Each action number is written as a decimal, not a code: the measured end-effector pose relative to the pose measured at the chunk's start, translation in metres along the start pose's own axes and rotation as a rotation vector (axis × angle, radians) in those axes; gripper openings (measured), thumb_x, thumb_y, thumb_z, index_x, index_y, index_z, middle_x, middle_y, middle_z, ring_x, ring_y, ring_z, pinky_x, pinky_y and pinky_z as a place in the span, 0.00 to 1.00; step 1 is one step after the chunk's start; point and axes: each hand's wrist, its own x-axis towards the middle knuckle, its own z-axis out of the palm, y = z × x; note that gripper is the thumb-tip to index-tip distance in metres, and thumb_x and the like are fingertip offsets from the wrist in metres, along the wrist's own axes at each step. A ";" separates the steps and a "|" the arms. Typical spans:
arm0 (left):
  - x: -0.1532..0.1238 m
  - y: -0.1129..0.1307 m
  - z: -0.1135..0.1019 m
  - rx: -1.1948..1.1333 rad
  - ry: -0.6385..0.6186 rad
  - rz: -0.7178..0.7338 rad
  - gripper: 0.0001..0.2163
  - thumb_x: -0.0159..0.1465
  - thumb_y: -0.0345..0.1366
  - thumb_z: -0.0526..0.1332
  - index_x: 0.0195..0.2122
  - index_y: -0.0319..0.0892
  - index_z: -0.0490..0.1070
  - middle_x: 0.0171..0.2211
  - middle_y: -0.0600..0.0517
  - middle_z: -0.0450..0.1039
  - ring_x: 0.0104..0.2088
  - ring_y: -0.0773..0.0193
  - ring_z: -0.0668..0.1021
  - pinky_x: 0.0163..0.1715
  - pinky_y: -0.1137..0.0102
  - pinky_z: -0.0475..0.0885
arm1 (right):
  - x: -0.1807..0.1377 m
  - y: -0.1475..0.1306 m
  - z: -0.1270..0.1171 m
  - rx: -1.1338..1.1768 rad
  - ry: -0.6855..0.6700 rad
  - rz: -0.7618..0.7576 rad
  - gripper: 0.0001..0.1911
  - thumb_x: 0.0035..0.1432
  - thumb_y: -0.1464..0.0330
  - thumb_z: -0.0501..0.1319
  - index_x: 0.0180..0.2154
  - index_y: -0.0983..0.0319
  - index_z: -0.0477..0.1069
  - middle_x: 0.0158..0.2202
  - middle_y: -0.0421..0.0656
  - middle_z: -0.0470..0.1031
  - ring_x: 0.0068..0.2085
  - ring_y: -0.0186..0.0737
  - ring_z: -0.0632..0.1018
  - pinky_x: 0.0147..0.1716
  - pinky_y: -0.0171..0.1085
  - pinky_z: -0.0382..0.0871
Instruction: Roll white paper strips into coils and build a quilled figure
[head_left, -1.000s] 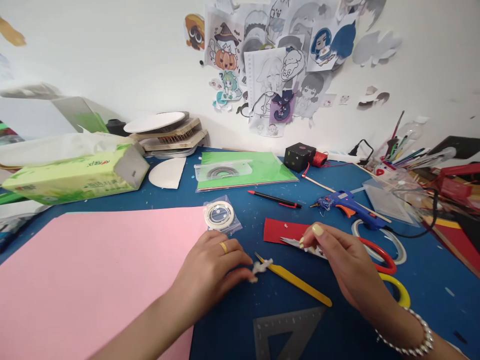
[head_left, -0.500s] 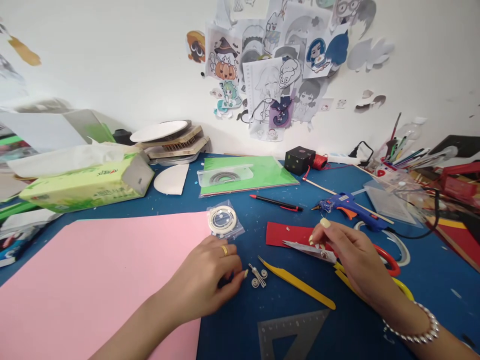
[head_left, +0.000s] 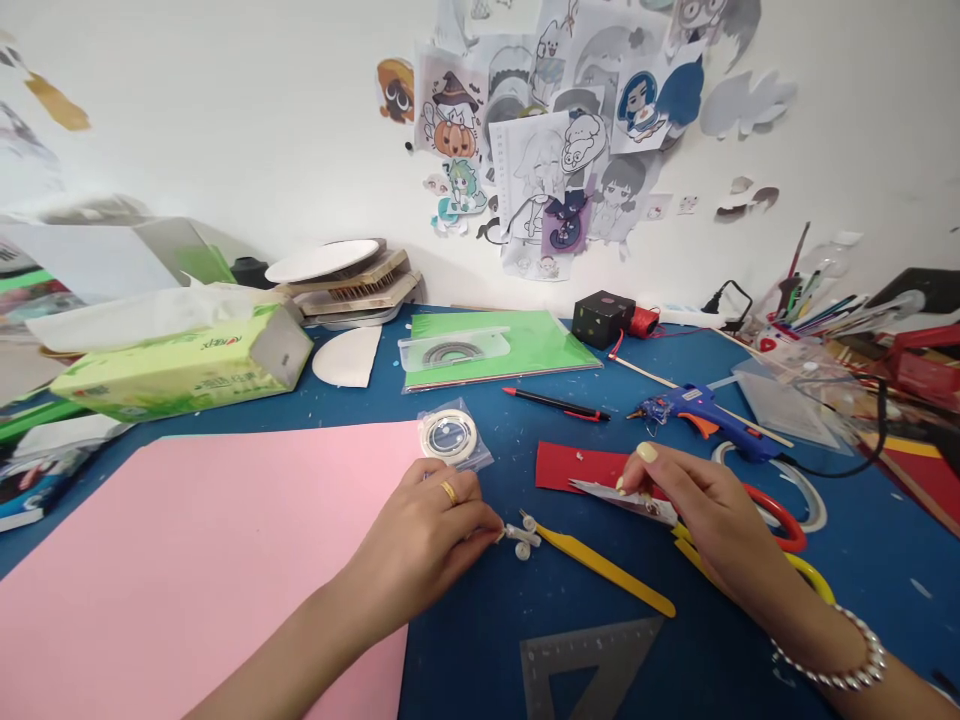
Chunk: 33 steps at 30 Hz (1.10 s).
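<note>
Our left hand pinches the white paper coil on the blue mat, while our right hand closes its fingers around the scissors by the blades.

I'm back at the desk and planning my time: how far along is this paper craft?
Done: one small white coiled piece is rolled and lies on the blue mat. In hand: the left hand touches it with its fingertips; the right hand holds the scissors by the blades over the red paper. Left: the pink sheet is bare and the glue gun lies untouched.
</note>
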 end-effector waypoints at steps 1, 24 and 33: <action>0.000 0.000 -0.002 0.010 0.053 -0.003 0.05 0.60 0.29 0.56 0.31 0.43 0.71 0.24 0.54 0.67 0.26 0.65 0.70 0.34 0.66 0.63 | 0.000 0.000 0.000 -0.003 -0.002 0.000 0.20 0.58 0.55 0.49 0.23 0.59 0.69 0.26 0.41 0.70 0.32 0.37 0.71 0.33 0.33 0.63; 0.004 0.003 -0.018 -0.017 -0.169 -0.011 0.17 0.61 0.38 0.56 0.15 0.41 0.66 0.15 0.57 0.63 0.19 0.69 0.67 0.29 0.69 0.63 | 0.000 0.001 0.001 -0.020 -0.031 0.003 0.21 0.57 0.54 0.49 0.22 0.59 0.68 0.25 0.42 0.70 0.30 0.38 0.71 0.30 0.33 0.66; 0.006 -0.001 -0.022 -0.024 -0.194 -0.156 0.10 0.59 0.35 0.58 0.42 0.46 0.70 0.31 0.51 0.70 0.32 0.61 0.72 0.31 0.68 0.66 | 0.001 -0.001 0.002 -0.036 -0.063 -0.017 0.21 0.58 0.55 0.49 0.22 0.59 0.69 0.25 0.42 0.70 0.30 0.37 0.70 0.29 0.32 0.65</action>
